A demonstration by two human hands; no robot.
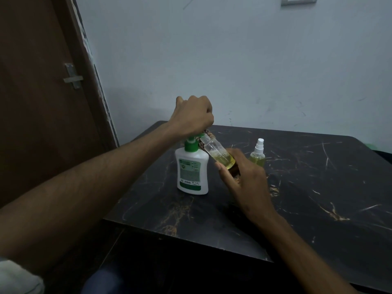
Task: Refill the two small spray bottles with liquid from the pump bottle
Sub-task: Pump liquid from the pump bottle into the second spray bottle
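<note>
Your right hand grips the base of an uncapped clear plastic spray bottle, yellow liquid pooled low, its long axis tilted so the open neck points up-left at the spout of the white pump bottle with green pump, upright on the black marbled tabletop. Your left hand, fisted, presses the pump. Beyond stands a capped, filled spray bottle, before a pale wall and brown door.

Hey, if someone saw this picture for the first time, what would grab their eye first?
Probably the left hand pressing down on the green pump of the white plastic pump bottle near the middle of the black marble-patterned table. Right beside it, the right hand tilts a small clear bottle of yellow-green liquid up to the spout. A capped white-topped spray bottle stands just behind.
</note>
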